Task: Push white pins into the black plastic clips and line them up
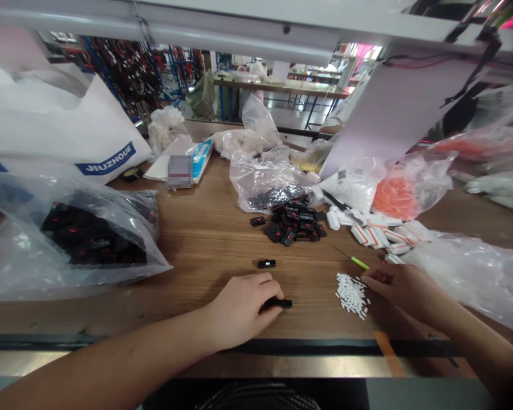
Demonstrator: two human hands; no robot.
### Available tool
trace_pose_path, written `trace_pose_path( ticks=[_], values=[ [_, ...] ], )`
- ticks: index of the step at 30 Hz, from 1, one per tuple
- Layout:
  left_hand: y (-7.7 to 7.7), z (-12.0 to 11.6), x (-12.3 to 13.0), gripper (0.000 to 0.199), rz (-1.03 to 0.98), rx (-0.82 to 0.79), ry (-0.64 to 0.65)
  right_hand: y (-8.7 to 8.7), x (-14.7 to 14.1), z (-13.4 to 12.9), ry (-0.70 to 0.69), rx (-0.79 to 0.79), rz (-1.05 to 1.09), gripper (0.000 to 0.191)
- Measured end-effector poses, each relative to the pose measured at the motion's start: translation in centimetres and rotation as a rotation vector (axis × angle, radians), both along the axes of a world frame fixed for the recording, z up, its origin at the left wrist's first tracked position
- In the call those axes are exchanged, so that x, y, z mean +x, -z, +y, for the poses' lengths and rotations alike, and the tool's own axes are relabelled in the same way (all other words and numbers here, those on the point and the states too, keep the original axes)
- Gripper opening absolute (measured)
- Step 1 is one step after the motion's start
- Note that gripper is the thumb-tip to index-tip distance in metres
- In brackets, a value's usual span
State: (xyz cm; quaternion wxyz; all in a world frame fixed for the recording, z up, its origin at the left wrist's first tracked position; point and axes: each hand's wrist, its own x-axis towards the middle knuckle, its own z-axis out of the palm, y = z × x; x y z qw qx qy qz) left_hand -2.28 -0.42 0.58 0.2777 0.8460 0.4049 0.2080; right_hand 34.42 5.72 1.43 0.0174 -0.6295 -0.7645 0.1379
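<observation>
A black piece (285,304) is pinched by the left hand (244,308), its long axis pointed rightward toward white pegs (350,293) heaped beside the nearer right hand (397,286), where a green-handled tool (359,262) is gripped.

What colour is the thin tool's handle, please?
The handle is yellow-green, as the head view shows.

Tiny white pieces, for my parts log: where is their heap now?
In the head view, the heap of tiny white pieces lies on the tabletop right of centre, just left of the right hand and below the lime-green handle.
</observation>
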Motion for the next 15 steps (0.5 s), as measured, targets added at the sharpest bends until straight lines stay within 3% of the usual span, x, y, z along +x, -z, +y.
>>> trace_pose_path(
  ticks=[9, 15],
  values=[
    [0.0, -0.1, 0.1, 0.009, 0.008, 0.013, -0.004, 0.6, 0.2, -0.9, -0.077, 0.076, -0.050, 0.027],
    [0.0, -0.2, 0.1, 0.011, 0.027, 0.012, -0.022, 0.6, 0.1, -1.4, -0.042, 0.066, -0.049, 0.030]
  ],
)
